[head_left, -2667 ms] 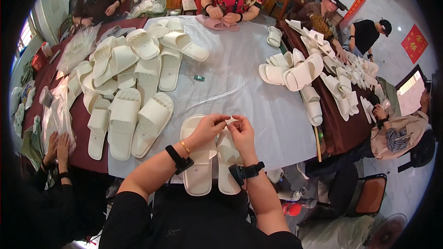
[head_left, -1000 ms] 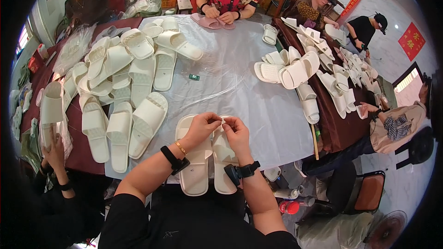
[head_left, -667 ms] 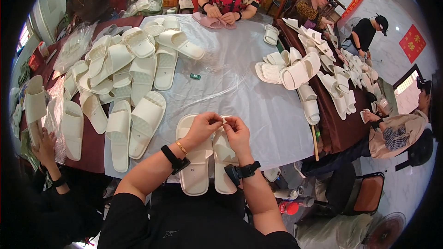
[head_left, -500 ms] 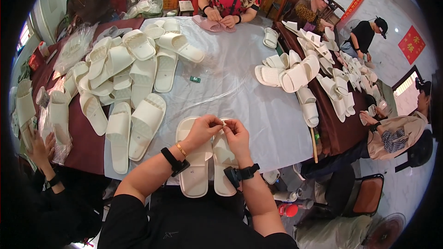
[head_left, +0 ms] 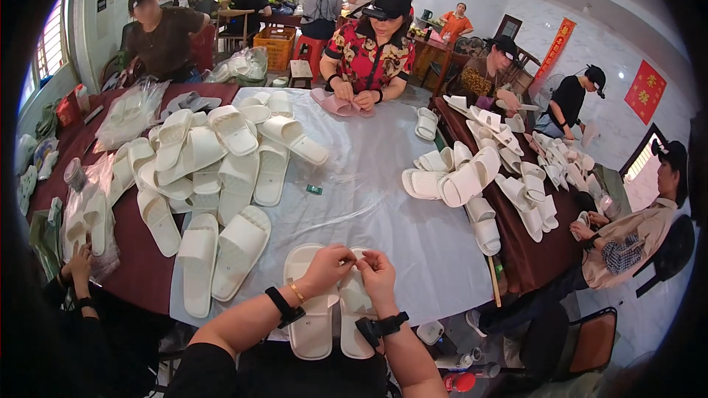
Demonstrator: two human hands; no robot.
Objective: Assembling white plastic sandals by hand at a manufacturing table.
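Observation:
At the table's near edge lies a pair of white slippers, a left slipper and a right slipper, side by side. Above their toe ends, my left hand and my right hand meet with fingertips pinched together. Whatever sits between those fingertips is too small to make out. Just left of my forearm rest two more white slippers, one narrow-looking and one angled beside it.
A big heap of white slippers covers the left part of the plastic-covered table. More white slippers lie at right. A small green packet is ahead. Opposite, a person handles a pink slipper; other people work around.
My view has tilted up, so the table sits lower in the picture and more of the room shows. Both hands stay pinched over the same slippers.

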